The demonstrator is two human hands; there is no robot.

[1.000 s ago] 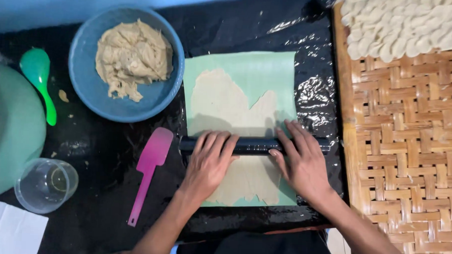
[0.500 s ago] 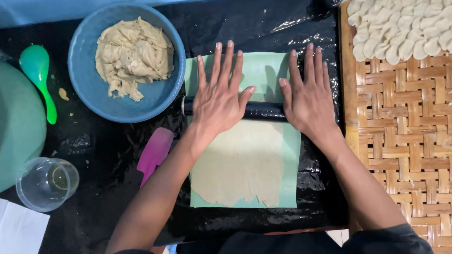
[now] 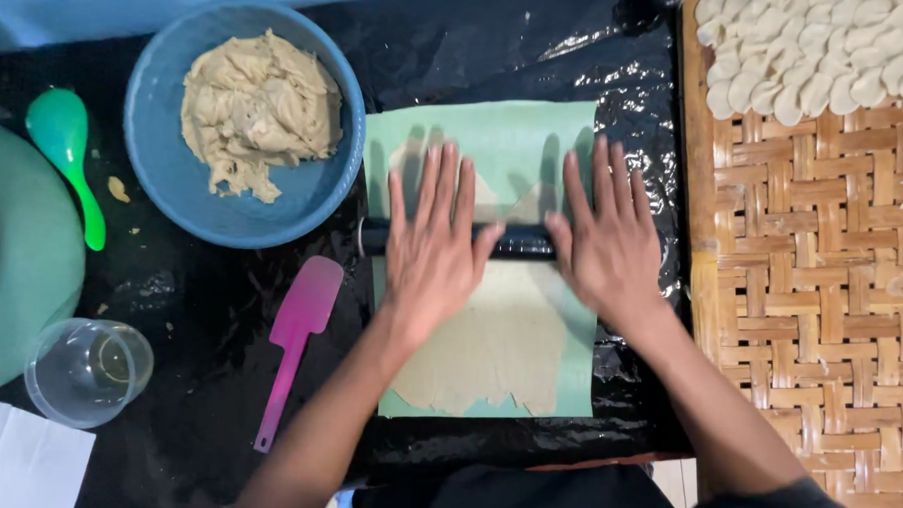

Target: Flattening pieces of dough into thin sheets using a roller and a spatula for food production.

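Left hand [image 3: 433, 253] and right hand [image 3: 604, 244] lie flat, palms down, on a dark rolling pin [image 3: 520, 242]. Neither hand has a closed grip: all fingers are extended and spread, pressing on top of the pin rather than wrapped around it. The pin lies crosswise, its visible middle section showing between the two hands and its left end projecting just past the left hand.

The pin rests on a thin sheet of beige dough [image 3: 498, 346], which is sandwiched on a pale green plastic sheet [image 3: 506, 136]. The flattened dough extends from the pin toward the person, with a ragged near edge; a smaller part of it shows beyond the fingertips. The green sheet lies on a counter covered with glossy black plastic [image 3: 218, 356].

Just left of the green sheet lies a pink spatula [image 3: 299, 334], blade toward the pin. Beyond it stands a blue bowl [image 3: 151, 133] holding a lump of unrolled dough [image 3: 256, 112]. A green spoon [image 3: 65, 150] lies left of the bowl, beside a large green lid-like object [image 3: 11, 259]. A clear plastic cup [image 3: 87, 371] sits near the lower left corner.

To the right, a woven bamboo tray [image 3: 810, 297] adjoins the black plastic; small white dough pieces [image 3: 819, 47] are laid overlapping in rows at its far end.
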